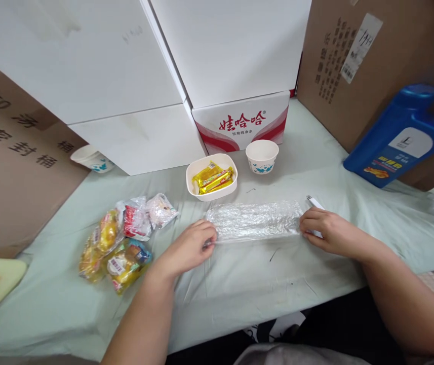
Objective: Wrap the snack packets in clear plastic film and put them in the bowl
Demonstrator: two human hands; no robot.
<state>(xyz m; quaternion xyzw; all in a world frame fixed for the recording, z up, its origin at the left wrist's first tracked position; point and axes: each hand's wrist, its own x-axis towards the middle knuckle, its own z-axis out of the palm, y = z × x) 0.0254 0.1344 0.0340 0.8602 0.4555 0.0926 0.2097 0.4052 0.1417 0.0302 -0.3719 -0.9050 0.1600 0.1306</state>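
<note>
A strip of crumpled clear plastic wrap (257, 221) lies stretched flat across the cloth between my hands. My left hand (195, 241) pinches its left end, with thumb and fingers closed. At the right end, my right hand (323, 230) has its fingers closed on the film's edge. Under that hand runs a slim white object (314, 202) with a metal tip; the hand covers its middle, so its kind is unclear. Just behind the wrap stands a white oval bowl (190, 188) holding several yellow-wrapped snack sticks (214, 180).
A paper cup (262, 158) stands right of the bowl, another cup (94, 158) far left. Several wrapped snacks (118, 238) lie left of my left hand. White boxes (239, 121) and brown cartons (338, 66) wall the back. A blue bottle (399, 137) leans at right.
</note>
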